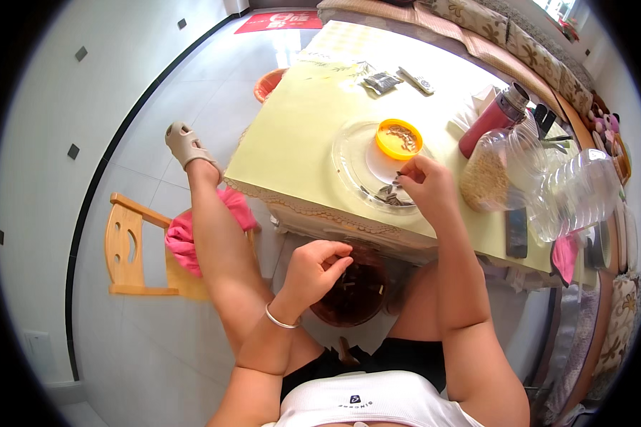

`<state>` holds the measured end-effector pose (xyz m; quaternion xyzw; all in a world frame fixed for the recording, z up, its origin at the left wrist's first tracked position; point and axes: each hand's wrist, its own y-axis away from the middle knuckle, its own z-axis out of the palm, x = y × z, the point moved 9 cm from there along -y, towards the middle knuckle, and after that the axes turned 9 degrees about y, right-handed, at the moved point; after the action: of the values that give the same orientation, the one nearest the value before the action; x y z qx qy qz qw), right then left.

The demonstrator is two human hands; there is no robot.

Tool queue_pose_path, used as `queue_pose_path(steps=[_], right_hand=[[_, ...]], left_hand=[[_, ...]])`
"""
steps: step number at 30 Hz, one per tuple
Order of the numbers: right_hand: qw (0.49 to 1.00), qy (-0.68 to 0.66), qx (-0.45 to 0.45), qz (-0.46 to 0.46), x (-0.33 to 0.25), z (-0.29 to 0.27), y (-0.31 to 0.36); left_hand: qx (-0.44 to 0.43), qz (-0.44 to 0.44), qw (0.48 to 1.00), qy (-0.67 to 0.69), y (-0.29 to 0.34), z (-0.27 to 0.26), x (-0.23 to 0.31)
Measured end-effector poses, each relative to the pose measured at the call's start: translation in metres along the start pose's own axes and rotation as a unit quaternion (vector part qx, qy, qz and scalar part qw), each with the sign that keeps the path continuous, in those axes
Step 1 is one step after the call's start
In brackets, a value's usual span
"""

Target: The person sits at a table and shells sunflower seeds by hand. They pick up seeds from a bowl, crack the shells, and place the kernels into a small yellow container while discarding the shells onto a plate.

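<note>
At the edge of the plate, my right hand (429,186) is closed in a pinch on a small dark sunflower seed (399,174). Below its fingertips, several dark sunflower seeds (387,195) lie on a clear round plate (340,160). Toward the plate's far side stands a yellow-rimmed tub (386,148) with small pale brown kernels (406,135) inside. My left hand (313,272), a bangle on its wrist, is raised over a dark bin (352,302) between my knees. Thumb and fingers there are drawn together; anything between them is too small to make out.
On the right of the table (285,135) stand a red flask (488,121), a clear jar of pale grains (486,174) and a clear plastic container (580,191). A dark packet (382,82) lies farther back. A wooden chair (121,249) holds pink cloth (181,242) at left.
</note>
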<state>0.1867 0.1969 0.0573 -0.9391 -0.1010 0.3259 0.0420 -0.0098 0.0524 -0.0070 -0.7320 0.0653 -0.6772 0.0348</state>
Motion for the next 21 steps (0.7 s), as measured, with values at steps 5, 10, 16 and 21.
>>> queue_pose_path(steps=[5,10,16,21], right_hand=[[0.901,-0.360,-0.242,0.025,-0.046,0.058,0.043],[0.872,-0.346,-0.343,0.042,-0.067,0.102,0.079],[0.904,-0.312,-0.289,0.034,-0.064,0.109,0.076],[0.907,-0.294,-0.294,0.070,-0.056,0.114,0.074]], left_hand=[[0.163,0.112,0.980,-0.004,0.007,-0.022,0.023],[0.172,0.207,0.953,-0.141,0.014,-0.021,0.053],[0.188,0.244,0.921,-0.239,0.018,-0.024,0.045],[0.215,0.254,0.908,-0.255,0.019,-0.025,0.045]])
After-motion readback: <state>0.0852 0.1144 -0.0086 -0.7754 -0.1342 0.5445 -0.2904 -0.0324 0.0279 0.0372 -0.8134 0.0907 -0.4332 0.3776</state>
